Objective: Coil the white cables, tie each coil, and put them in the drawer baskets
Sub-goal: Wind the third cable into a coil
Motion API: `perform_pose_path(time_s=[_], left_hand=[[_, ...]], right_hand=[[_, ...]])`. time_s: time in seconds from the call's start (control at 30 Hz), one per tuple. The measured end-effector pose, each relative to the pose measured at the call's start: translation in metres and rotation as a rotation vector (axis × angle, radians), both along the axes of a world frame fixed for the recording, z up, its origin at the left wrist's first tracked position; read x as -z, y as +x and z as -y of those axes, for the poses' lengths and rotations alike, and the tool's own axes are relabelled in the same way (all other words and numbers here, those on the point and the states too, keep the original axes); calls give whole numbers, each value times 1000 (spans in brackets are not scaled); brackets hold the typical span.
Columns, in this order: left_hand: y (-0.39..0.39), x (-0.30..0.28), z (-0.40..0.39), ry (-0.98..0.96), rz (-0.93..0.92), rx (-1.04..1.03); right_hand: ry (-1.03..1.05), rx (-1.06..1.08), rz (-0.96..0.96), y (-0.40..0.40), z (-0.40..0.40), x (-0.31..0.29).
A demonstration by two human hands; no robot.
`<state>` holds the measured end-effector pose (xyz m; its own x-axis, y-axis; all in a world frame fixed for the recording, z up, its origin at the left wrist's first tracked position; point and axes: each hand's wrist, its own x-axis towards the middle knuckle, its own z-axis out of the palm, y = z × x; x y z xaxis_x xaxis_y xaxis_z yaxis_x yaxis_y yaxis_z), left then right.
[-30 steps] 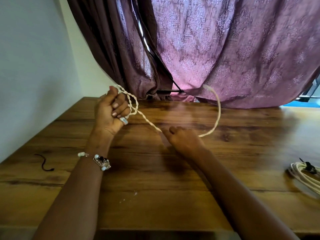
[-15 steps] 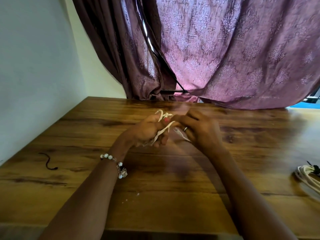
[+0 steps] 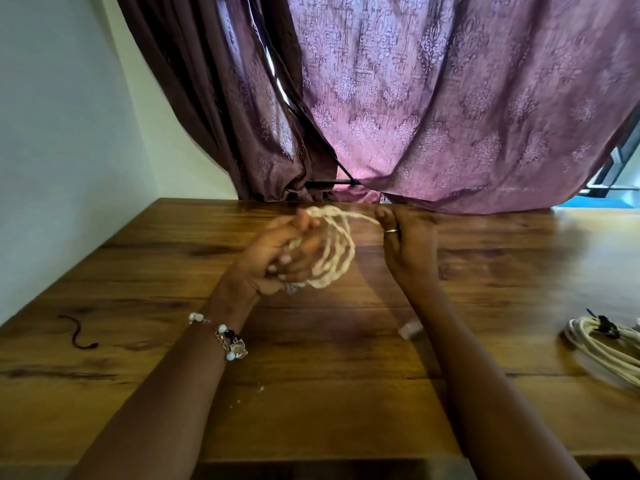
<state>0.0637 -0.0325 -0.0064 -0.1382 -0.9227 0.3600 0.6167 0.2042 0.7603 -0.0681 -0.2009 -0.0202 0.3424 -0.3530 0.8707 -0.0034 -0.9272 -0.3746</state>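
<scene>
A wide wooden bench point(image 3: 346, 358) with dark, knotty grain runs across the room and meets a plain pale wall point(image 3: 52, 150) on the left. Behind it hangs a heavy mauve curtain point(image 3: 450, 98) patterned with damask motifs, gathered into deep folds that brush the bench's far edge. Daylight glows pink through the cloth and slips in as a bright sliver where the panels part. At the far right, past the curtain's hem, a strip of window frame point(image 3: 620, 164) shows.
</scene>
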Motion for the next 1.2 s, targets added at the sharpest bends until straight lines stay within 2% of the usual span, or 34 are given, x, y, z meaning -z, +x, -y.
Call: perform_pose_path(time_s=[0.1, 0.2, 0.27, 0.4, 0.57, 0.67, 0.77, 0.9, 1.1, 1.2], left_hand=[[17, -8, -6, -134, -239, 18], [31, -7, -13, -194, -327, -117], [40, -5, -17, -211, -388, -177], [54, -3, -23, -255, -488, -245], [68, 0, -28, -296, -589, -271], [67, -1, -28, -247, -656, -422], [61, -6, -28, -177, -670, -597], [41, -14, -18, -19, -541, -819], [21, -1, 9, 170, 2, -896], [8, 7, 17, 246, 234, -978]], right_hand=[[-41, -57, -111, 4, -2, 6], [-18, -164, -250, 9, -18, 10], [-7, -247, -258, 12, -30, 10], [-191, -323, -353, 13, -25, 12], [-253, -400, -524, 9, -27, 11], [-474, -218, -465, 13, -26, 10], [-426, -226, -314, 7, -29, 3], [-233, -467, -265, 6, -35, -1], [61, -607, -205, 13, -50, 10], [333, -642, -178, 14, -55, 11]])
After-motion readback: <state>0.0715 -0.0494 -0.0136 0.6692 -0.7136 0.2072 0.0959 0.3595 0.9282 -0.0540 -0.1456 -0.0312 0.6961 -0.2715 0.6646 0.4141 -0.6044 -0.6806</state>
